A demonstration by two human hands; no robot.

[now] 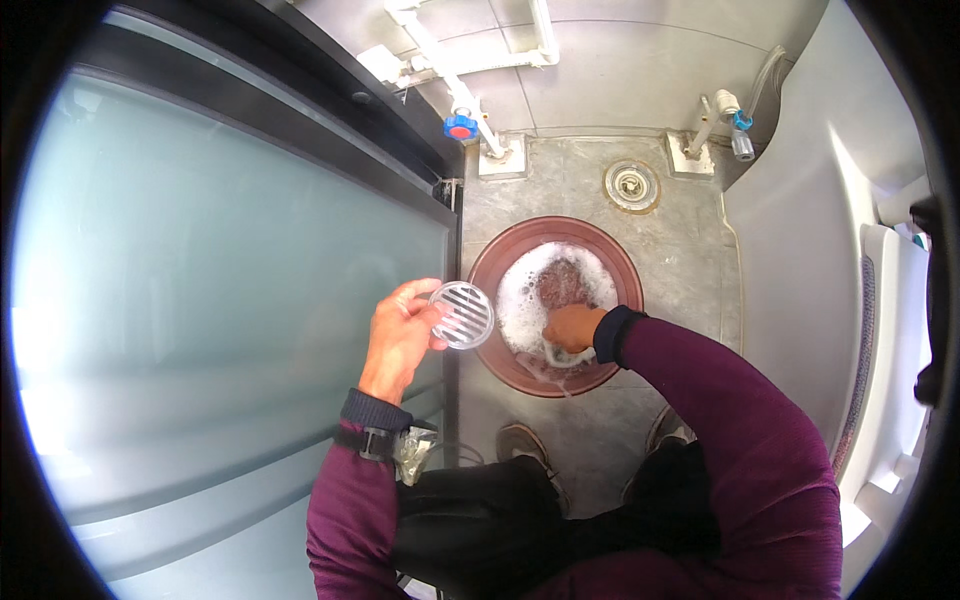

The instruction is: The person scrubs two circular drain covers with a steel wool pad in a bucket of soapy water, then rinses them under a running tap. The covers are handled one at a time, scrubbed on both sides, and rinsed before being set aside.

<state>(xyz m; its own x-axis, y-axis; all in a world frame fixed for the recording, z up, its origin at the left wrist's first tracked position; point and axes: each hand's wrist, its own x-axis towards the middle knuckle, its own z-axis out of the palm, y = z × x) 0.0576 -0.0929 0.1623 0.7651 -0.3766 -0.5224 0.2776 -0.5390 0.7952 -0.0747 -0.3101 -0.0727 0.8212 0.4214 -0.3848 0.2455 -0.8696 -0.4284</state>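
My left hand (400, 335) grips a round slotted drain cover (463, 315) by its edge, fingers and thumb on its left side. The cover is pale and clear-rimmed, held just over the left rim of a reddish-brown basin (626, 262). White suds (520, 290) float on the water in the basin, with a foam-free patch in the middle. My right hand (575, 328) reaches into the basin, its fingers down in the suds and hidden, so whether it holds anything does not show.
Beyond the basin is a round floor drain (631, 186) in the grey tiles. White pipes with a red-and-blue valve knob (460, 127) stand at the back wall. A frosted glass panel (240, 300) closes the left side; a grey-white appliance or fixture (800, 240) stands right. My shoes (523, 441) are near the basin.
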